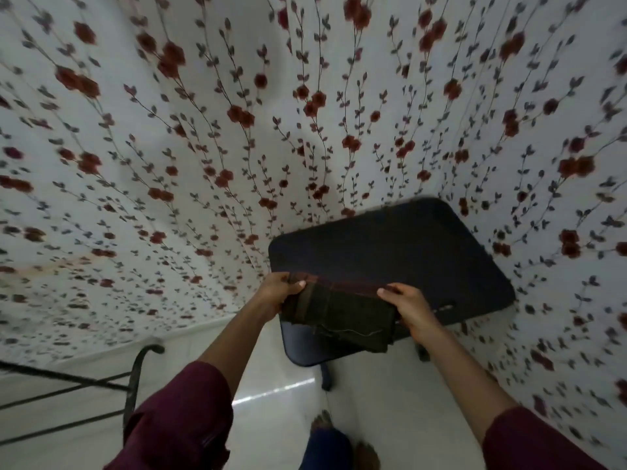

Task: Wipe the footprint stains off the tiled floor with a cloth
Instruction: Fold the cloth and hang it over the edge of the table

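**Folded dark cloth held up over a small table, floor not touched yet**

So the folded dark olive-brown cloth [339, 317] with faint reddish stripes is up in the air, not on the floor. It's bunched into a thick rectangle, with a loose thread or two hanging off the near edge. It sits right above the near edge of a dark navy rounded-corner tabletop [400, 245]; I can't tell if it touches the table.

Both hands are on it. The left hand [276, 293] grips the left end, thumb on top and fingers curled underneath. The right hand [412, 307] pinches the right end the same way, thumb over the upper edge. Both arms reach forward, maroon sleeves [183, 422] pushed back off the forearms.

Below is the glossy white tiled floor [271, 395] with a bright streak of reflected light. The person's bare feet [342, 439] show at the bottom edge. A white fabric with red flowers and dark vines [210, 130] fills everything behind and to the sides. A black metal frame [135, 374] stands at the lower left.
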